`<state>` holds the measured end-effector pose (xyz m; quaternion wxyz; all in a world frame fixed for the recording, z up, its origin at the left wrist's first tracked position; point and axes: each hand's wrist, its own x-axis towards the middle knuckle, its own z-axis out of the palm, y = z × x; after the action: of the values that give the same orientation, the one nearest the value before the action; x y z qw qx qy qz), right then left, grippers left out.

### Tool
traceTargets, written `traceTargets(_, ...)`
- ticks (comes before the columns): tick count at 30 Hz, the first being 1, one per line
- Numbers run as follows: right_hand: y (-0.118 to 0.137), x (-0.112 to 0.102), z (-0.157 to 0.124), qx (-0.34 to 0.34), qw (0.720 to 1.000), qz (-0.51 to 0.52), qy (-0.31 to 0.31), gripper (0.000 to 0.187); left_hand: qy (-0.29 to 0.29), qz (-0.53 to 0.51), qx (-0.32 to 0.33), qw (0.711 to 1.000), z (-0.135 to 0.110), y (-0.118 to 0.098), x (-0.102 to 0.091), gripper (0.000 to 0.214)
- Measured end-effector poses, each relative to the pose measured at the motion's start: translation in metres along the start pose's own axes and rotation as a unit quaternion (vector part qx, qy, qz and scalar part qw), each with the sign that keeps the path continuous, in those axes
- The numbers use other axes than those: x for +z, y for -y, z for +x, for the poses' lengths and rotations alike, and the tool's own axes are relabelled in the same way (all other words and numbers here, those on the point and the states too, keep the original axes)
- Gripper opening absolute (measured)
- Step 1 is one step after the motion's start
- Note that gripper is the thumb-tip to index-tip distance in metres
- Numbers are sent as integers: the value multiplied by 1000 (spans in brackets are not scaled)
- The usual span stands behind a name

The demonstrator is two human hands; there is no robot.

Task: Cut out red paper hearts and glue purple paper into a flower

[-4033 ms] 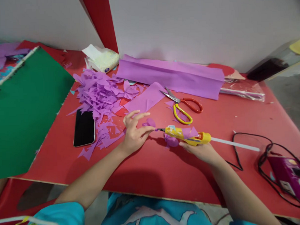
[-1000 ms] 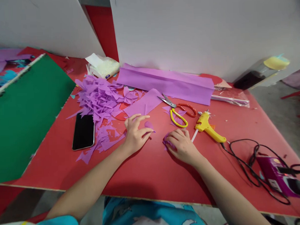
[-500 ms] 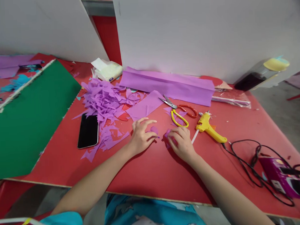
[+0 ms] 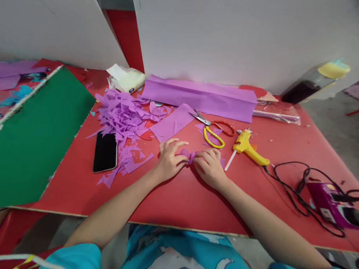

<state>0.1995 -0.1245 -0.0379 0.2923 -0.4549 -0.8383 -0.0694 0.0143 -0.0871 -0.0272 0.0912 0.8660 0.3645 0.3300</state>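
Note:
Over the red table, my left hand pinches a small purple paper piece between thumb and fingers. My right hand closes on the twisted purple paper right beside it, so the two hands nearly meet. Part of the paper is hidden by my fingers. Beyond my right hand lie scissors with one red and one yellow handle, blades apart. A yellow glue gun with a white glue stick rests to the right. A flat purple strip lies just past my left hand.
Purple paper scraps are heaped left of centre, partly over a phone. A green board covers the left side. A folded purple sheet lies along the back. Cables run to a purple power box at right.
My right hand has moved left, bringing its purple paper against the piece in my left hand. The left hand stays nearly in place. The view has shifted slightly.

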Motion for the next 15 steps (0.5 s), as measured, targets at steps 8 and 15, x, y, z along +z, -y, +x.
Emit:
traceTargets(8,-1,2,-1,-11,1000,10,-7,10,10,2,-17,1000,0,-2,0,7)
traceTargets(15,1,2,1,-5,999,21,-25,9,16,12,-22,1000,-1,-7,-1,9)
